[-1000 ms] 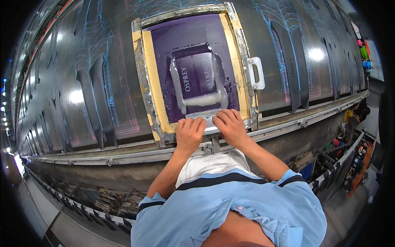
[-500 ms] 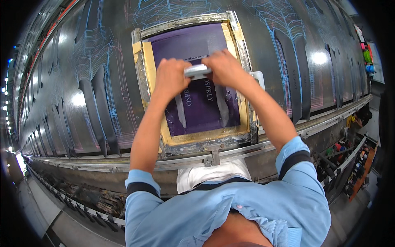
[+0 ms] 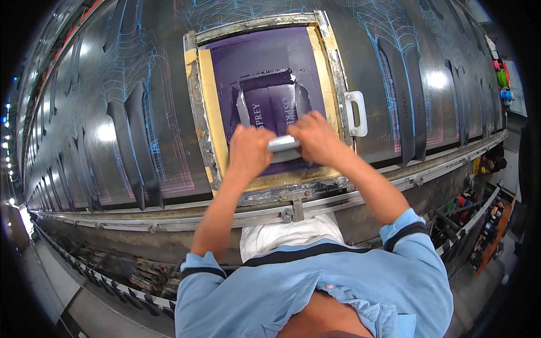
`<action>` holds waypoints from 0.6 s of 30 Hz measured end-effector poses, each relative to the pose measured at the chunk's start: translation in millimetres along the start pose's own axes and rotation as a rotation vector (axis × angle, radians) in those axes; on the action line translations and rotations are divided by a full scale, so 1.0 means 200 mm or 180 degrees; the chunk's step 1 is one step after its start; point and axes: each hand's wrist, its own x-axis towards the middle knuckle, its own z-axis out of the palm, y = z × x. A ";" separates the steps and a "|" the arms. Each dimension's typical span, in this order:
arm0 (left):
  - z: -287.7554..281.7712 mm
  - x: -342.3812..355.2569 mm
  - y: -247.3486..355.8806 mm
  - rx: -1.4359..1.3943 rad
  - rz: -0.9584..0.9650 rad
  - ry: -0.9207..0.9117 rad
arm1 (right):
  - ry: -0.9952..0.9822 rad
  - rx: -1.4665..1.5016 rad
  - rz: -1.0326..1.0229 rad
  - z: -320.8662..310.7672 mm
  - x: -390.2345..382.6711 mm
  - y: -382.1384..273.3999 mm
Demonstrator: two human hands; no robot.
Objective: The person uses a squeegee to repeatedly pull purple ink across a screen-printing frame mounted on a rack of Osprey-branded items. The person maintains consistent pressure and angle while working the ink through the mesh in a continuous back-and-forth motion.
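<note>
Both of my hands grip a silver squeegee [image 3: 283,143] by its two ends. My left hand [image 3: 251,151] is wrapped round the left end, and my right hand [image 3: 318,138] round the right end. Below them lies a screen-printing frame [image 3: 333,73] with worn metal sides, edged inside with yellow tape [image 3: 208,93]. Its purple mesh [image 3: 248,53] shows pale lettering and dark, wet-looking ink [image 3: 265,80] around the printed area. The squeegee is over the near part of the mesh; my hands hide its ends.
A white handle [image 3: 355,114] sticks out from the frame's right side. The long dark table [image 3: 174,112] carries flat grey cut pieces [image 3: 127,146] left and right, among blue and pink lines. A metal rail [image 3: 389,183] runs along its near edge. Cluttered shelving [image 3: 479,225] stands at the lower right.
My hands have pulled the squeegee toward me, from the middle of the mesh to its near part. More of the lettering and the ink line beyond it now show.
</note>
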 end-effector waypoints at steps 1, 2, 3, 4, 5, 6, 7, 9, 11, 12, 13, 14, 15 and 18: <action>-0.03 0.12 -0.07 0.0045 0.0078 0.0045 | 0.0071 -0.0141 0.0024 -0.04 0.09 0.06; -0.06 0.25 -0.14 0.0200 0.0091 -0.0062 | 0.0054 -0.0278 0.0054 -0.08 0.20 0.14; -0.10 0.36 -0.19 0.0360 0.0061 -0.0145 | 0.0183 -0.0252 0.0025 -0.10 0.31 0.22; -0.13 0.46 -0.25 0.0430 0.0004 -0.0160 | 0.0094 -0.0256 0.0079 -0.11 0.43 0.29; -0.14 0.53 -0.33 0.0580 0.0036 -0.0074 | 0.0068 -0.0242 0.0133 -0.14 0.52 0.32; -0.14 0.56 -0.37 0.0537 -0.0008 0.0046 | 0.0095 -0.0186 0.0133 -0.14 0.57 0.33; -0.13 0.57 -0.37 0.0510 -0.0042 0.0015 | 0.0117 -0.0122 0.0190 -0.13 0.58 0.35; -0.09 0.50 -0.33 0.0471 -0.0114 -0.0028 | 0.0365 0.0008 0.0111 -0.07 0.51 0.32; 0.01 0.30 -0.22 0.0254 -0.0055 0.0164 | 0.0414 -0.0028 0.0055 0.00 0.28 0.20; 0.04 0.19 -0.13 0.0157 0.0015 0.0023 | 0.0482 0.0121 0.0058 0.04 0.13 0.13; 0.08 0.02 -0.07 0.0073 0.0043 0.0140 | 0.0271 0.0302 0.0074 0.07 0.02 0.04; 0.10 -0.11 0.00 0.0037 0.0028 0.0190 | 0.0383 0.0210 0.0036 0.11 -0.09 -0.05; 0.09 -0.18 0.07 -0.0023 -0.0011 0.0084 | 0.0337 0.0343 0.0079 0.10 -0.15 -0.10; 0.05 -0.22 0.15 0.0165 0.0021 0.0279 | 0.0899 0.0791 0.0325 0.00 -0.19 -0.09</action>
